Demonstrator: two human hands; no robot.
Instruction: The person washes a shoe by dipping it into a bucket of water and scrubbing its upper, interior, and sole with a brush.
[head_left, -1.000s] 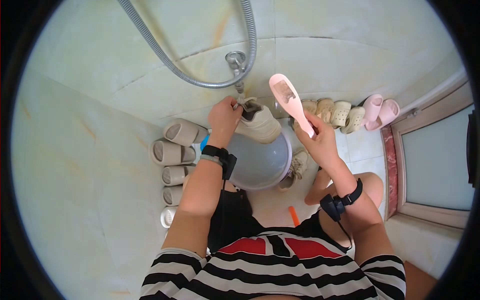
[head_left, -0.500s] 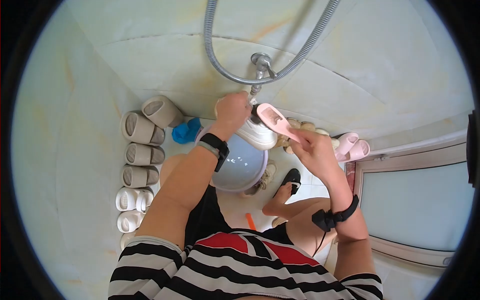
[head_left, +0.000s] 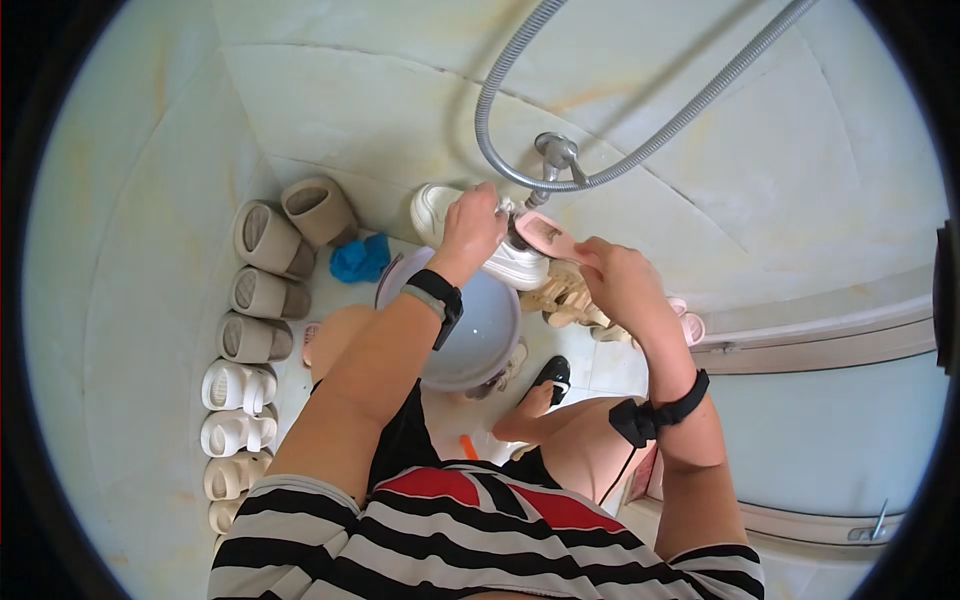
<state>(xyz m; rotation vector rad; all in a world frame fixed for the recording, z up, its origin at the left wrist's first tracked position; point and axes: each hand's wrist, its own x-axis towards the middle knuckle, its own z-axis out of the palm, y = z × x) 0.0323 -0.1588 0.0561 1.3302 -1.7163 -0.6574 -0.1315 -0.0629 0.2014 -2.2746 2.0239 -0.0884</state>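
My left hand is closed on a white sneaker above the basin. Another white shoe part shows behind that hand; whether it belongs to a second sneaker I cannot tell. Between the fingers of my right hand is the handle of a pink brush. Its dark bristles reach the sneaker's opening, close to my left fingers. Under the shoe stands a round, pale basin holding bluish water.
A metal tap and a looping shower hose are just beyond the hands. Slippers line the left wall, near a blue cloth-like item. Beige shoes and pink slippers lie right. A glass-panelled door borders the right.
The view has shifted, so the tap and hose appear further right and the left-hand slippers lower. More white shoe shows behind my left hand. The brush stays at the sneaker, tilted flatter.
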